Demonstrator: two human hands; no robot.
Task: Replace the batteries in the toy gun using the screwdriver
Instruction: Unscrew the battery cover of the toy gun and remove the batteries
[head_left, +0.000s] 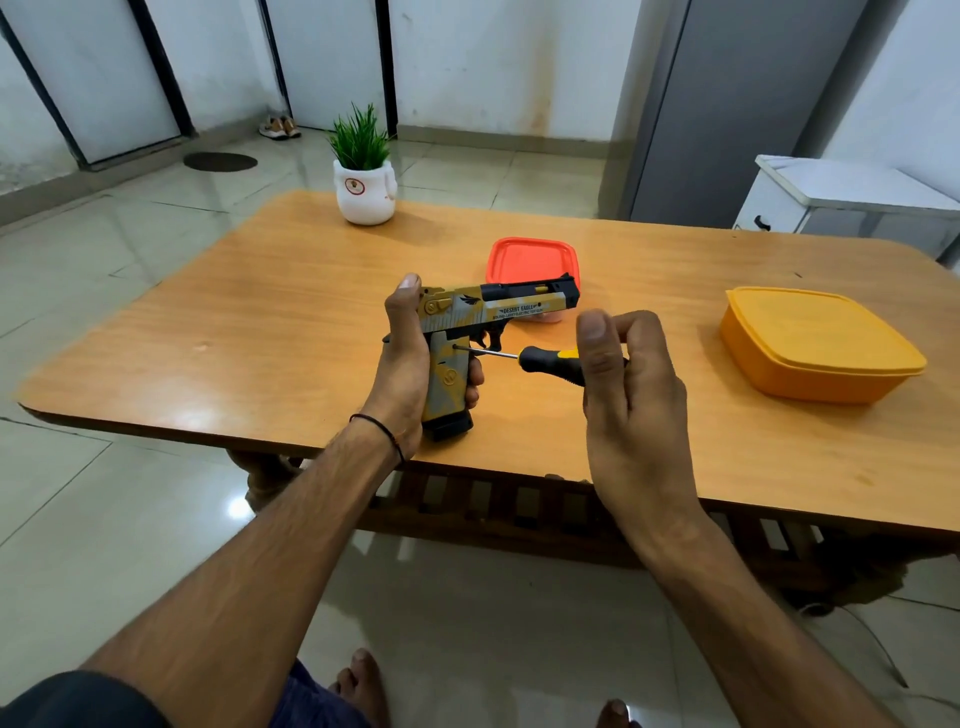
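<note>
**Toy gun (511, 306) held upright, screwdriver tip at the grip**

The left hand (405, 364) is wrapped round the back of the toy gun's grip. Its thumb stands up behind the slide and its fingertips curl round the front. The gun's base rests on the table (260, 322) just under that hand, and the barrel points away towards the right hand's side.

The right hand (623, 379) pinches the rear of the screwdriver (545, 358) handle between thumb and fingers. The shaft runs across to the left hand, and its tip meets a small dark hole in the side of the grip, probably the battery cover screw.

The pinch looks light and sits far back on the handle. If the tip is not seated square in the screw head, a turn could make it slip out and scar the plastic, or jab the left fingertips just below it. Too little inward push may round off the screw. A loosened screw could drop and roll off the table edge near the left wrist.

A red box (530, 257) lies beyond the barrel, and an orange box (815, 343) sits well off to the right hand's outer side.
</note>
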